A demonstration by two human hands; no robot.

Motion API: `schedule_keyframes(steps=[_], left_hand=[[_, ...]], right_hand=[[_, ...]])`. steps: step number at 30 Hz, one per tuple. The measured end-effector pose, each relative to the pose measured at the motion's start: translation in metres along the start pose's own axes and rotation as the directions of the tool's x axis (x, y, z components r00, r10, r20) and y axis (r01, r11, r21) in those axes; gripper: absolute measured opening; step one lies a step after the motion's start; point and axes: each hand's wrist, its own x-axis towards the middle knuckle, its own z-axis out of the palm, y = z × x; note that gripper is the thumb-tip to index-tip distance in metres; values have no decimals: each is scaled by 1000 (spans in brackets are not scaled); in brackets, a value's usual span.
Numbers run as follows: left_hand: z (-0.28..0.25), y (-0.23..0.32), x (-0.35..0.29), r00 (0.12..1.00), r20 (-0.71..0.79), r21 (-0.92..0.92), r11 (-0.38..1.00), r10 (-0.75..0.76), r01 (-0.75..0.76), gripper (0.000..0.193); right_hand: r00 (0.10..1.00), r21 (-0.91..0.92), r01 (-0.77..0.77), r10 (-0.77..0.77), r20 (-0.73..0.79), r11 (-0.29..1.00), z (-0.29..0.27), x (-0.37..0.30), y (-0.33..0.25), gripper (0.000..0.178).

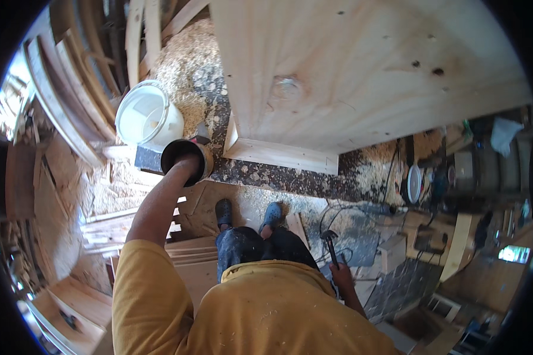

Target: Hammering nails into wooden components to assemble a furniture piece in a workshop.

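My left hand (pixel 188 163) reaches down into a dark round can (pixel 208 160), and its fingers are hidden inside. The can stands at the near edge of the workbench (pixel 266 184), beside a white plastic bucket (pixel 172 127). Low at my right side, my right hand (pixel 342 277) is closed around the handle of a hammer (pixel 331 242), its dark head pointing away from me. A large pale wooden box-like piece (pixel 314 77) with a framed lower edge rests on the bench ahead, touched by neither hand.
Sawdust (pixel 198 53) covers much of the bench. Long boards (pixel 71 112) are stacked at the left, with more planks (pixel 192 248) low by my legs. Cables (pixel 331 219) trail over the floor at the right. An open wooden drawer-like box (pixel 71 313) sits at the lower left.
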Motion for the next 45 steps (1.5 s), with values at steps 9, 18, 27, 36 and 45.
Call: schedule_keyframes(steps=[9, 18, 27, 36, 45], left_hand=[[35, -44, -5, 973, -58, 139, 967, 223, -213, 22], [33, 4, 31, 942, -107, 213, 933, 318, -290, 23], [75, -73, 17, 897, -155, 275, 891, 413, -362, 23], [93, -90, 27, 844, -171, 347, 832, 509, -432, 23], [22, -86, -9, 889, 41, 326, 835, 456, -444, 30]], right_hand=[[996, 69, 45, -40, -82, 997, 72, -64, -32, 41], [996, 116, 46, -37, -81, 992, 113, -82, -42, 39], [989, 295, -54, 93, -118, 954, 147, -79, -35, 41], [987, 285, -81, 116, -108, 955, 149, -74, -49, 45], [966, 491, -105, 206, -156, 865, 138, -76, -55, 40]])
